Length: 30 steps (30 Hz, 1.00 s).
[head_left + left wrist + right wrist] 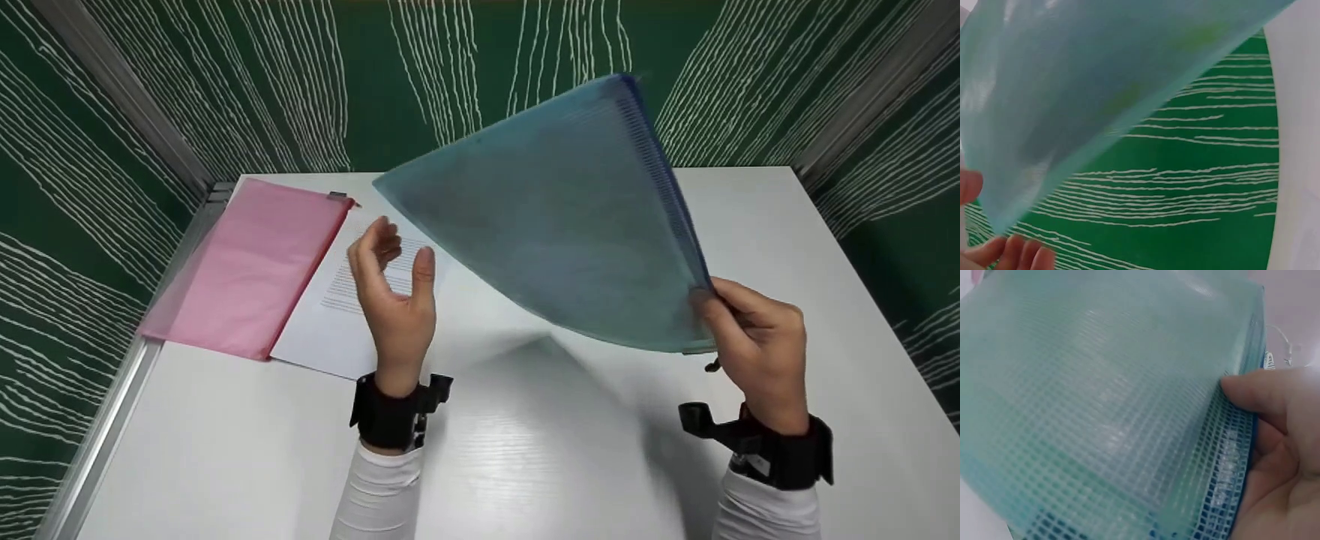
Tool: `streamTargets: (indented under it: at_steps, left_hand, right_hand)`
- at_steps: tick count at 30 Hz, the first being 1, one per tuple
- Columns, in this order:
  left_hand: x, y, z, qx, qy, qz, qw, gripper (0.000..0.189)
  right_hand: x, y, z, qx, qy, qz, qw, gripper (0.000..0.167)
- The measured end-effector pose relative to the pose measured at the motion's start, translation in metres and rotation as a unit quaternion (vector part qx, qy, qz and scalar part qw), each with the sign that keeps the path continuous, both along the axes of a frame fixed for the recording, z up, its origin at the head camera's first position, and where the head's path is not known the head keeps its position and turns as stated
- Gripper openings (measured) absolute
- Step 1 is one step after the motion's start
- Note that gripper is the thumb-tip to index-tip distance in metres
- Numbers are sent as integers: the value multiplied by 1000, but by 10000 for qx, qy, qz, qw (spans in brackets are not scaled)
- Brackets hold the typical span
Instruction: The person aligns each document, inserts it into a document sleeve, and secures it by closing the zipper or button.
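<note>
A blue-green mesh zipper pouch (540, 217) is held up above the table, tilted, with its dark blue zipper edge to the right. My right hand (765, 345) pinches its lower right corner, thumb in front and fingers behind. In the right wrist view the thumb presses on the mesh (1129, 410) beside the zipper strip. To the left of the pouch my left hand (397, 300) is raised, thumb apart from loosely bent fingers, holding nothing. The left wrist view shows a pouch corner (1002, 219) close to the left fingertips (1013, 250).
On the left of the white table (225, 427) lies a pink zipper pouch (251, 270). A printed sheet of paper (322, 337) lies beside it, partly behind the left hand. Green walls with white lines (262, 82) surround the table.
</note>
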<state>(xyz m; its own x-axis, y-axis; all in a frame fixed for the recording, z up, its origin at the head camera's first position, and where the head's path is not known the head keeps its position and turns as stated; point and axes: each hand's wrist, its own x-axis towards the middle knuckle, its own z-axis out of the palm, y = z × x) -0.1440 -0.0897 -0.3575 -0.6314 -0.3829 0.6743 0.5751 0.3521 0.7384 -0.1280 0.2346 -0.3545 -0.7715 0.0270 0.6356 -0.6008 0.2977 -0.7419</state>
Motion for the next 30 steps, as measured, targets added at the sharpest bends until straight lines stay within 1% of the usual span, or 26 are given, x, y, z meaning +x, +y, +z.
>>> streamTargets:
  at_steps: [1, 2, 3, 5, 7, 9, 11, 13, 15, 18, 20, 25, 27, 30]
  left_hand:
    - [-3, 0, -6, -136, -276, -266, 9992, 47]
    - [-5, 1, -11, -293, -534, -531, 9967, 47]
    - [-7, 3, -15, -481, -785, -798, 9926, 46]
    - [-10, 7, -22, -871, -1165, -1282, 9810, 44]
    - [-12, 12, -27, -1263, -1394, -1668, 9679, 42]
    - [-13, 18, -31, -1526, -1529, -1961, 9565, 37]
    - [-14, 23, -33, -1610, -1600, -2188, 9490, 32]
    - [-15, 28, -35, -1592, -1659, -2305, 9455, 28]
    - [-16, 31, -36, -1519, -1709, -2335, 9451, 25]
    - [-17, 34, -38, -1396, -1751, -2306, 9469, 22]
    - [-18, 36, -39, -1327, -1742, -2294, 9484, 20]
    - [-20, 38, -40, -1212, -1690, -2325, 9501, 18]
    - [-21, 39, -41, -1210, -1682, -2334, 9501, 19]
    - [-22, 40, -43, -1266, -1712, -2333, 9488, 19]
  right_hand:
    - [0, 1, 0, -191, -65, 1, 9998, 14]
    - [0, 1, -1, -377, -124, -1, 9992, 14]
    - [-1, 2, -2, -624, -184, 41, 9979, 15]
    - [-1, 3, -3, -1165, -262, 166, 9927, 17]
    - [-2, 4, -3, -1659, -289, 293, 9853, 20]
    - [-3, 4, -3, -2147, -296, 443, 9752, 23]
    - [-5, 4, -3, -2530, -276, 552, 9655, 25]
    - [-7, 5, -4, -2840, -256, 680, 9561, 26]
    - [-9, 5, -4, -3008, -259, 733, 9505, 27]
    - [-12, 6, -5, -3116, -301, 714, 9470, 29]
    - [-14, 6, -7, -3182, -339, 621, 9454, 30]
    - [-18, 6, -12, -3053, -493, 168, 9508, 30]
    - [-20, 5, -15, -2909, -619, -77, 9547, 29]
    - [-23, 6, -19, -2781, -904, -427, 9553, 28]
